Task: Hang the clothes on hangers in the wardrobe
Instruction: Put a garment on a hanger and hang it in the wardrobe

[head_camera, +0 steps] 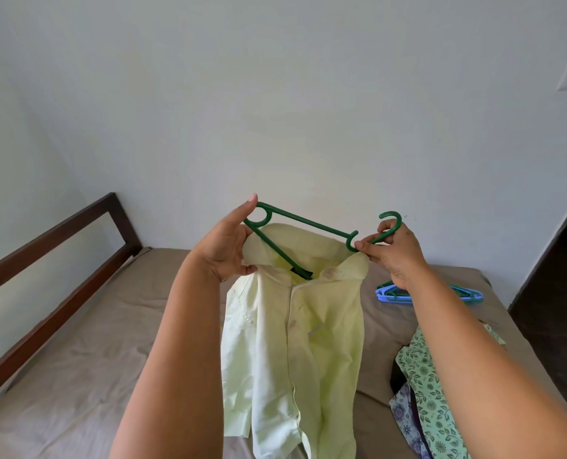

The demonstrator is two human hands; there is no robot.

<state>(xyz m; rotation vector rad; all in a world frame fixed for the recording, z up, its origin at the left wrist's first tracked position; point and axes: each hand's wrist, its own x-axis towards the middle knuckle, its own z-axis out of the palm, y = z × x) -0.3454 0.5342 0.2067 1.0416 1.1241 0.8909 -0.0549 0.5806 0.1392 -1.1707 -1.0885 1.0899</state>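
Two raised hands worked one green hanger [303, 223] into one pale shirt [295, 342]: left hand [229, 246] gripped the collar, right hand [391, 250] pinched the hook.

Soft even daylight, faint shadows, wide-angle bending at edges, sharp focus

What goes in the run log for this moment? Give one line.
step: threading hanger into shirt | left hand: holds shirt collar | right hand: pinches green hanger hook | pale yellow shirt: partly on | wardrobe: unseen
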